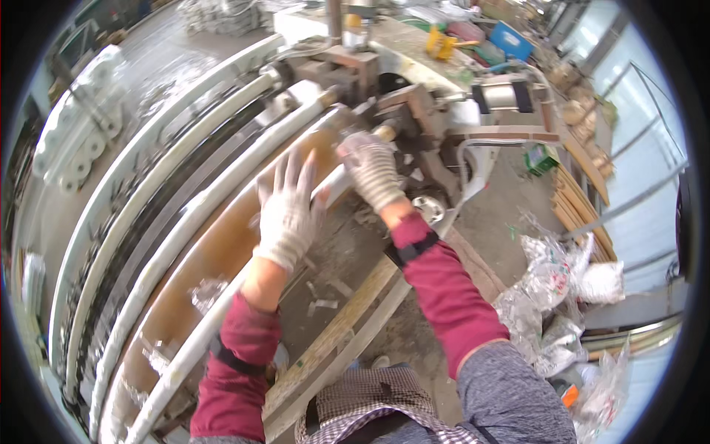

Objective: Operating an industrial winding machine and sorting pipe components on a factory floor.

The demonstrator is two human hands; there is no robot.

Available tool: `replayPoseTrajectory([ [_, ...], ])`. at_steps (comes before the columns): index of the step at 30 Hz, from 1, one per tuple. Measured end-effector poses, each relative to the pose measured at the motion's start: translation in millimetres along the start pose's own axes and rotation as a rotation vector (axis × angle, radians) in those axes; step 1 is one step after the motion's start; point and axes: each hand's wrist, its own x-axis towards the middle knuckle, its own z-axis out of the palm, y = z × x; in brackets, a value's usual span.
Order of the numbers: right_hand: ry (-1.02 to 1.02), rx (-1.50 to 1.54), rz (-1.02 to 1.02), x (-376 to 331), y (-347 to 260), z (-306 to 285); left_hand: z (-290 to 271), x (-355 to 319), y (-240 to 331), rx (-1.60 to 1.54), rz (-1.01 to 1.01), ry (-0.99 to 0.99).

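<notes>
The gloved right hand [372,172] closes around a long white tube [222,314] near its end at the machine clamp [403,111], while the left hand [287,211] rests splayed flat on it lower down; the tube looks rigid, smooth, probably light, lying on a brown wooden trough [214,259].

Beyond my grip, daylight falls on a dusty concrete floor [510,200]; crumpled plastic bags [562,296] lie right of it, stacked white tubes [74,148] far left, a cluttered counter [414,41] ahead.
</notes>
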Motion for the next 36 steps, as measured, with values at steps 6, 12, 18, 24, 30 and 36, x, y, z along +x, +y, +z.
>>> replayPoseTrajectory([
  [6,0.111,0.382,-0.137,-14.3,58.1,-27.3,46.3,-14.9,12.7,0.262,-0.077,-0.097],
  [12,0.163,0.608,0.729,-154.0,201.8,-134.6,59.4,-13.1,20.0,0.491,-0.242,-0.128],
  [18,0.239,0.345,0.843,-157.3,444.0,-153.2,95.3,-27.9,30.9,0.914,-0.533,-0.031],
  [24,0.095,0.122,0.716,-111.2,544.1,-86.5,114.7,-35.4,0.5,0.946,-0.407,0.387],
  [30,-0.108,0.323,0.784,-112.9,570.0,-68.6,124.2,-40.9,9.8,0.822,-0.775,0.159],
  [36,-0.263,0.376,0.713,-148.0,556.3,-94.7,113.6,-27.4,33.5,1.021,-0.666,0.224],
])
